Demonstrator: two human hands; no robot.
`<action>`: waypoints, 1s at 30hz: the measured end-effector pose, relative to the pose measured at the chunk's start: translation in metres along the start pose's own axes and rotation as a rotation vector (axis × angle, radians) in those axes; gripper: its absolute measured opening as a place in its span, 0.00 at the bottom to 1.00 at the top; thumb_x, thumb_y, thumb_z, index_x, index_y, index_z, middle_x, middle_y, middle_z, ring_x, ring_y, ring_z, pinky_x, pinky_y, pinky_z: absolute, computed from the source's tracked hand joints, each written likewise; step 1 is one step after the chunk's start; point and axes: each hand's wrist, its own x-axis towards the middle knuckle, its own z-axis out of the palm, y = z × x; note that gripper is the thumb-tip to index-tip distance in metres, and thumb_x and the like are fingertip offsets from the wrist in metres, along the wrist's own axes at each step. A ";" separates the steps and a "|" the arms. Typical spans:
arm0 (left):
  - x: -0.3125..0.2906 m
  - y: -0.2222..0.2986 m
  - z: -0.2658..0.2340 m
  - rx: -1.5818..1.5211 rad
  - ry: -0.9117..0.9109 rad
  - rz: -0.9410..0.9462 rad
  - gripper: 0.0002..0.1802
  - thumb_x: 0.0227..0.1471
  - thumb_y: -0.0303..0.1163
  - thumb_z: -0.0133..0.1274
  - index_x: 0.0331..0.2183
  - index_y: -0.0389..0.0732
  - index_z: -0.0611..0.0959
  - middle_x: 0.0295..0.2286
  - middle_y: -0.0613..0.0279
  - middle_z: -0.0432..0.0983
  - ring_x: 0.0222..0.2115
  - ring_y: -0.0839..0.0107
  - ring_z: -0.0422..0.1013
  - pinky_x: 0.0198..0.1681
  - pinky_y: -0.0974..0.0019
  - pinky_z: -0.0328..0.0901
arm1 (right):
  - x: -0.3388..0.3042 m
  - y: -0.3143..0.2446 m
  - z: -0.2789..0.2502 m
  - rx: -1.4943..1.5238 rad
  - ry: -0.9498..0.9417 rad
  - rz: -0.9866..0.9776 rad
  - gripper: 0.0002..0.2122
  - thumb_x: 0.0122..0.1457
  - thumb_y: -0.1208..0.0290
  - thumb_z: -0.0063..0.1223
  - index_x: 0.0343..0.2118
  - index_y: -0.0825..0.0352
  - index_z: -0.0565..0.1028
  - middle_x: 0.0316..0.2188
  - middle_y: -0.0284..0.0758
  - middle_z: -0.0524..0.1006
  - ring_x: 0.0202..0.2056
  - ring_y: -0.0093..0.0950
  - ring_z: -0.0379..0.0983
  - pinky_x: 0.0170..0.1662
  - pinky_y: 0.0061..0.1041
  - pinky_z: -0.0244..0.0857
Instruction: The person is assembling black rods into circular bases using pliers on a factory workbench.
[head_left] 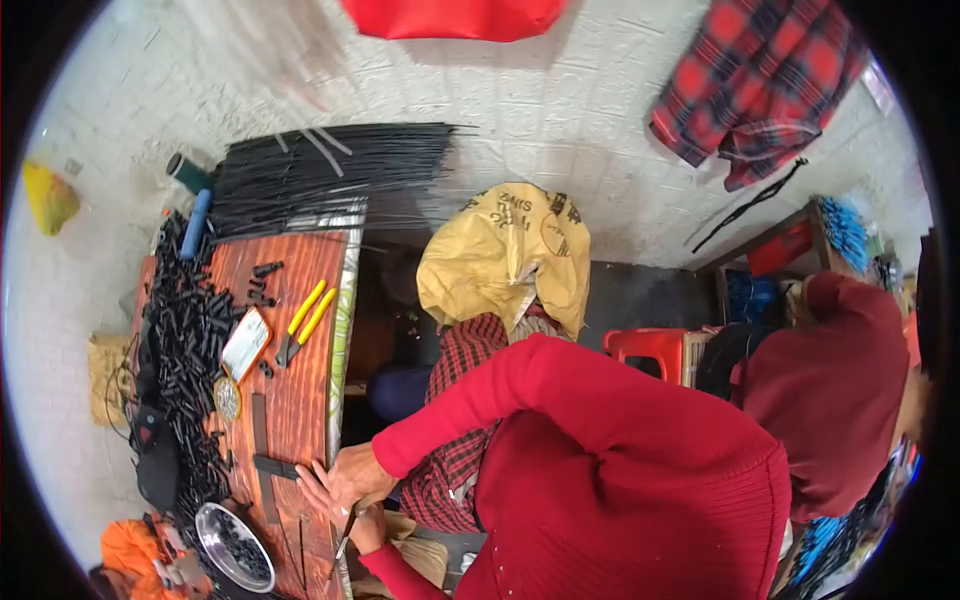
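Observation:
My right hand (345, 478) reaches over the front edge of the wooden table (310, 400). Its fingers are spread and stretched out, their tips at the end of a short flat black piece (275, 467). That piece lies across a long, thin dark strip (260, 425). Just below, partly hidden under the right wrist, my left hand (370, 527) is closed around a thin metal tool (343, 545) that points down past the table edge; its kind is unclear. Two thin dark rods (302, 550) lie beside the hands.
Yellow-handled pliers (305, 322), a white-faced box (245, 343) and a round tin (228, 398) lie on the table. Small black parts (185, 350) line its far side, near a metal bowl (235, 548). Black rods (330, 180) project at the back. A yellow sack (505, 255) and a co-worker (830, 400) are nearby.

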 end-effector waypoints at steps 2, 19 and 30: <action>0.019 -0.001 -0.046 -0.281 -0.057 -0.071 0.48 0.40 0.34 0.63 0.62 0.41 0.61 0.65 0.53 0.45 0.65 0.51 0.45 0.66 0.54 0.45 | 0.035 0.011 0.002 0.102 -0.032 -0.026 0.11 0.48 0.64 0.58 0.28 0.67 0.75 0.29 0.39 0.77 0.36 0.41 0.74 0.36 0.40 0.69; 0.056 -0.064 -0.015 0.109 0.065 -0.017 0.38 0.42 0.12 0.42 0.59 0.35 0.64 0.62 0.46 0.52 0.62 0.41 0.50 0.63 0.50 0.51 | -0.001 -0.009 -0.038 0.262 -0.107 0.084 0.07 0.50 0.66 0.58 0.29 0.64 0.77 0.28 0.36 0.77 0.34 0.42 0.74 0.36 0.39 0.68; 0.066 -0.083 -0.002 0.242 0.091 0.005 0.40 0.41 0.14 0.49 0.60 0.37 0.63 0.62 0.46 0.54 0.60 0.37 0.53 0.60 0.50 0.56 | 0.009 -0.011 -0.048 0.235 -0.120 0.028 0.11 0.50 0.66 0.60 0.36 0.63 0.79 0.29 0.38 0.77 0.34 0.41 0.75 0.35 0.39 0.68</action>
